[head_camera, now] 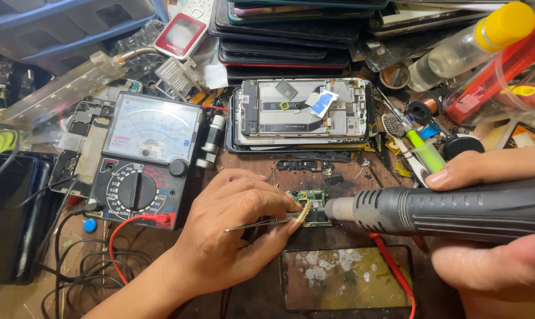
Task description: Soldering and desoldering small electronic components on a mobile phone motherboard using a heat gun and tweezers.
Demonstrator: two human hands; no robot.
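Note:
My left hand (229, 230) pinches metal tweezers (261, 223) whose tips rest on a small green circuit board (313, 198) at the middle of the bench. My right hand (492, 260) grips the dark grey handle of a hot air gun (450, 210), thumb on top. Its metal nozzle (338, 209) points left and sits right beside the board, close to my left fingertips.
An analog multimeter (143, 159) with red and black leads lies to the left. An opened phone frame (306, 109) rests on stacked phones behind the board. A cracked glass panel (344, 277) lies in front. A yellow-capped bottle (468, 44) and small tools crowd the right.

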